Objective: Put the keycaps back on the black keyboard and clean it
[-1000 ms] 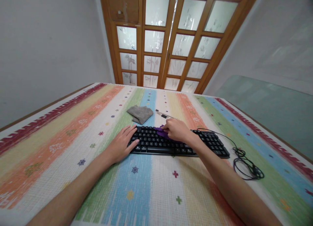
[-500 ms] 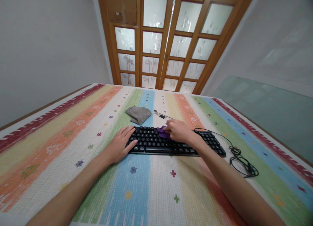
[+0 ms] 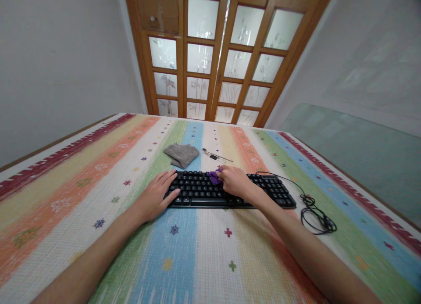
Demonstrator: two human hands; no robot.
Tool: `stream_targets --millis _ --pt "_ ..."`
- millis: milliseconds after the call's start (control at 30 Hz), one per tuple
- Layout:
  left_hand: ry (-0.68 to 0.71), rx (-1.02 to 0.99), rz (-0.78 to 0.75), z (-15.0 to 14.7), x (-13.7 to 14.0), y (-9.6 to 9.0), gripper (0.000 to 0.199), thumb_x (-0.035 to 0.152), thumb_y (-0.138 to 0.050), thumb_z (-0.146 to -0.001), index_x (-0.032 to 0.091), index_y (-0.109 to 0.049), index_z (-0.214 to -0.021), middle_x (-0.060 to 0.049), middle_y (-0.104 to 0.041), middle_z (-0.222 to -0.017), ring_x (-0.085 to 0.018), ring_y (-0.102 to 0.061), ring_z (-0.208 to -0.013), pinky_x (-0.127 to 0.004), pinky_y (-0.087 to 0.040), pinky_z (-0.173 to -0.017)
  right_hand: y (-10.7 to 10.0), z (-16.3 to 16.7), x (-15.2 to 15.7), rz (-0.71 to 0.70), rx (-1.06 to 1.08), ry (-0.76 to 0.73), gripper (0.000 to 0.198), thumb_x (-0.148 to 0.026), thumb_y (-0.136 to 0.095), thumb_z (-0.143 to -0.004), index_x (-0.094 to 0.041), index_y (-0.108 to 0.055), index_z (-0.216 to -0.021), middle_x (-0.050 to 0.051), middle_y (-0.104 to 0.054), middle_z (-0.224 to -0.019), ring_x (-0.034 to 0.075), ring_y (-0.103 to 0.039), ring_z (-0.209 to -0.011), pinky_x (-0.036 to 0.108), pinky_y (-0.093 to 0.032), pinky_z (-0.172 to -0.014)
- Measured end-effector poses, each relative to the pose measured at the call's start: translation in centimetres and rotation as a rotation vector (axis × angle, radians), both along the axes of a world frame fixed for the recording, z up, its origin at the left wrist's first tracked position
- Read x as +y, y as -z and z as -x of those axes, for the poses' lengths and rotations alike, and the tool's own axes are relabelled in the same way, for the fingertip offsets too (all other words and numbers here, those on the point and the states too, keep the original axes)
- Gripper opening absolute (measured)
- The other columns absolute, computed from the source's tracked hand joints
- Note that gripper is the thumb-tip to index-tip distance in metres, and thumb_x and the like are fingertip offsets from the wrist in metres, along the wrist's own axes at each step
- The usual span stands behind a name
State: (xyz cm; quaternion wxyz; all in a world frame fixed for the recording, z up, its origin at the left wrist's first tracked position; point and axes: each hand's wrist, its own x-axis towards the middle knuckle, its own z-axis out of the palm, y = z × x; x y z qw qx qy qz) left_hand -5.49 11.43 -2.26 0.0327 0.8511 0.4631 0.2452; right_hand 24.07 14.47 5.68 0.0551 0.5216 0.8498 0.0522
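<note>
A black keyboard lies across the striped cloth in front of me. My left hand rests at its left end, with the fingers stretched out along the edge and the thumb over the lower left keys. In my right hand is a bunched purple cloth, pinched between the fingers and pressed on the upper middle keys. The right hand and forearm hide part of the keys to the right of the cloth.
Behind the keyboard lie a folded grey cloth and a thin brush-like stick beside a small black piece. The keyboard's coiled cable is at the right. A striped tablecloth covers the table. Wooden glazed doors stand beyond.
The camera view has shifted slightly, so everything sits a little further left. My right hand still presses the purple cloth on the keys; my left hand stays on the keyboard's left end.
</note>
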Motion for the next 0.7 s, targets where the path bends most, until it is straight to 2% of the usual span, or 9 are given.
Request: stream_targets --millis 167,300,433,500,700 --pt "-0.004 -0.001 0.015 -0.1 0.0 -0.1 0.056 0.051 -0.035 -0.105 0.015 -0.047 -0.146 -0.013 -0.047 -0.153 -0.031 -0.041 -0.142 -0.052 -0.034 -0.120 -0.3 -0.8 0.3 -0.008 0.017 0.023 0.027 -0.016 -0.051 -0.098 -0.016 -0.078 -0.102 0.013 -0.070 -0.099 0.024 -0.065 -0.091 0.029 -0.042 -0.067" --pt "-0.007 0.003 0.033 -0.1 -0.1 -0.2 0.058 0.053 -0.033 -0.105 0.013 -0.047 -0.145 -0.014 -0.047 -0.153 -0.031 -0.040 -0.143 -0.053 -0.033 -0.120 -0.3 -1.0 0.2 -0.003 0.014 0.037 0.025 -0.018 -0.053 -0.098 -0.017 -0.078 -0.101 0.013 -0.070 -0.097 0.025 -0.066 -0.090 0.029 -0.042 -0.068" --pt "-0.005 -0.003 0.033 -0.2 -0.2 -0.3 0.060 0.054 -0.032 -0.105 0.013 -0.047 -0.145 -0.014 -0.047 -0.153 -0.031 -0.040 -0.142 -0.053 -0.033 -0.120 -0.1 -1.0 0.0 -0.011 0.009 0.065 0.027 -0.014 -0.051 -0.097 -0.015 -0.077 -0.104 0.015 -0.069 -0.101 0.025 -0.066 -0.088 0.030 -0.041 -0.067" --pt "-0.002 -0.003 0.034 -0.2 -0.2 -0.3 0.060 0.055 -0.032 -0.105 0.013 -0.047 -0.146 -0.014 -0.047 -0.153 -0.031 -0.040 -0.142 -0.053 -0.033 -0.120 0.0 -1.1 -0.1 0.002 0.010 0.061 0.026 -0.015 -0.051 -0.098 -0.015 -0.077 -0.100 0.014 -0.069 -0.099 0.024 -0.066 -0.087 0.029 -0.041 -0.067" --pt "-0.004 0.008 0.030 -0.2 -0.1 -0.2 0.062 0.055 -0.031 -0.105 0.011 -0.047 -0.146 -0.015 -0.046 -0.154 -0.031 -0.039 -0.143 -0.052 -0.032 -0.120 0.1 -2.0 -0.3 0.016 0.019 0.061 0.028 -0.018 -0.049 -0.101 -0.016 -0.077 -0.106 0.013 -0.069 -0.098 0.023 -0.065 -0.087 0.028 -0.039 -0.067"
